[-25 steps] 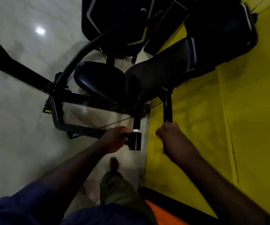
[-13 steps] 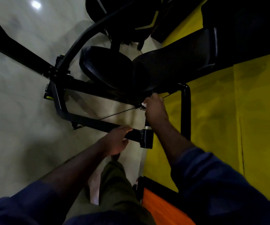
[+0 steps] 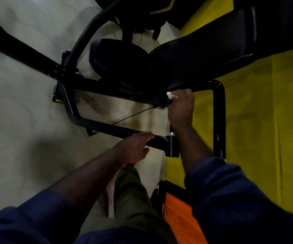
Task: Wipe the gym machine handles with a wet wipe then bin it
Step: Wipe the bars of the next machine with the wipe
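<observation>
Floor pale, glossy (machine black).

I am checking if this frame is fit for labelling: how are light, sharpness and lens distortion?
Head view, light: dim; the black seat and bar lose detail, while the white wipe in the right hand stands out. Head view, sharpness: the left hand gripping the bar is fairly crisp. Head view, distortion: the sleeves look stretched at the bottom edge.

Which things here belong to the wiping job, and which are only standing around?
Job: wet wipe, right hand holding it, left hand gripping the black bar.
Not part: seat pad, yellow surface, orange panel.
</observation>
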